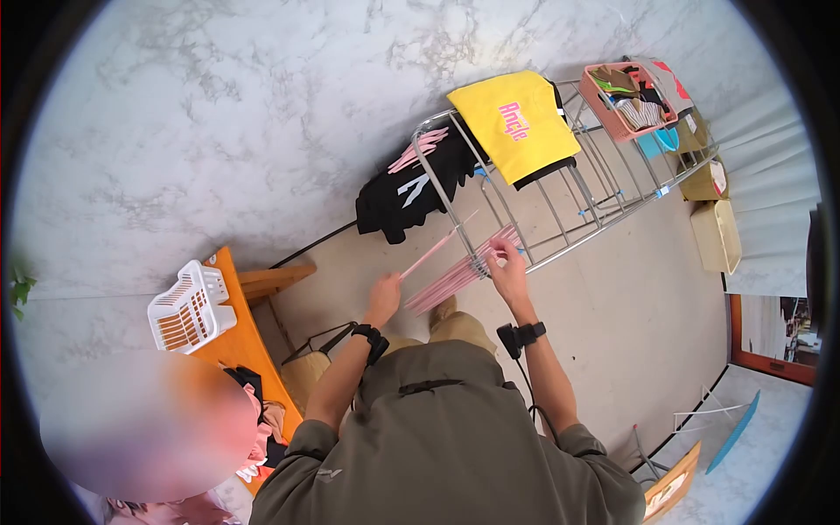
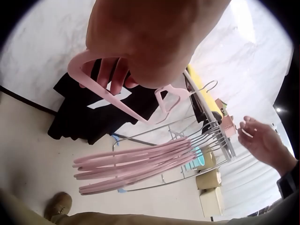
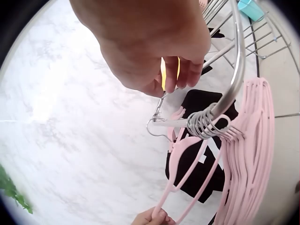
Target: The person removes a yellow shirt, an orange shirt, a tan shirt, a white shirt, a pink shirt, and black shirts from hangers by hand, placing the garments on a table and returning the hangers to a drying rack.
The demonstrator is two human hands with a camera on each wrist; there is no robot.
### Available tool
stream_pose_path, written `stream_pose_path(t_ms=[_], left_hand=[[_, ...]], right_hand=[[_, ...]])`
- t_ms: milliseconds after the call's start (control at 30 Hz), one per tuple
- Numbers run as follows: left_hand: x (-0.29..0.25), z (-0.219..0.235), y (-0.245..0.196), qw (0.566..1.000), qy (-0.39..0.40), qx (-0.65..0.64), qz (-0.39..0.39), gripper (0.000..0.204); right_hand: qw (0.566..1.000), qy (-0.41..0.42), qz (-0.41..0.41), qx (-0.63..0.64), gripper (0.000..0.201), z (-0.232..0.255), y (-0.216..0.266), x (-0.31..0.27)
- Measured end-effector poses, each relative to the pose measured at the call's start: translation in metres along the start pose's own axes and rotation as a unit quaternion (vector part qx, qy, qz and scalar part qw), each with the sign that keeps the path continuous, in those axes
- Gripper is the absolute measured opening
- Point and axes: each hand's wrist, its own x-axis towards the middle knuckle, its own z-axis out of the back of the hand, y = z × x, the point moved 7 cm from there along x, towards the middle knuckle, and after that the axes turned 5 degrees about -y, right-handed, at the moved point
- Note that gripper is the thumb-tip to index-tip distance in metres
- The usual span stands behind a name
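Note:
My left hand (image 1: 382,298) grips one pink clothes hanger (image 2: 108,96) by its end, apart from the others. That hanger's bare metal hook stands close to the rack's end rail in the right wrist view. A bunch of pink hangers (image 3: 251,154) hangs by metal hooks from the rail of the metal drying rack (image 3: 236,56). My right hand (image 1: 507,269) hovers near those hooks, its fingers loosely bent and holding nothing. Behind the rack's end hangs a black garment (image 1: 394,199) with a white mark, more pink hangers at its top.
A yellow shirt (image 1: 516,122) lies folded over the rack, with a pink basket (image 1: 612,114) of clothes farther along. On the left, an orange table (image 1: 229,302) carries a white basket (image 1: 191,308) and loose clothes. A beige bin (image 1: 716,236) stands at the right.

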Motion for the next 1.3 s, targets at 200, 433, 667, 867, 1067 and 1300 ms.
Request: stream_pose_path(t_ms=[200,433,667,867,1067,1300], left_hand=[[0.006,-0.022,0.005,0.999,0.032,-0.005,-0.023,0.011],[0.007,-0.035,0.014,0.987,0.129,-0.052,-0.084,0.014],[0.095,0.010,0.041,0.988,-0.023,-0.076,-0.132,0.027],[0.213,0.036,0.074,0.985,-0.164,0.014,-0.053,0.039],[0.244,-0.002,0.078,0.997,-0.015,0.072,-0.001,0.027],[0.221,-0.002,0.070,0.980,-0.071,-0.163,0.091,0.012]], right_hand=[[0.990,0.120,-0.003,-0.076,0.038,-0.050,-0.009,0.038],[0.982,0.135,-0.011,-0.130,0.031,-0.067,-0.015,0.034],[0.987,0.064,-0.061,-0.134,0.031,-0.061,-0.008,0.020],[0.980,0.068,-0.117,-0.147,0.036,-0.065,-0.015,0.011],[0.978,0.083,-0.124,-0.144,0.043,-0.062,-0.010,0.008],[0.989,0.026,-0.060,-0.134,0.031,-0.060,0.005,0.008]])
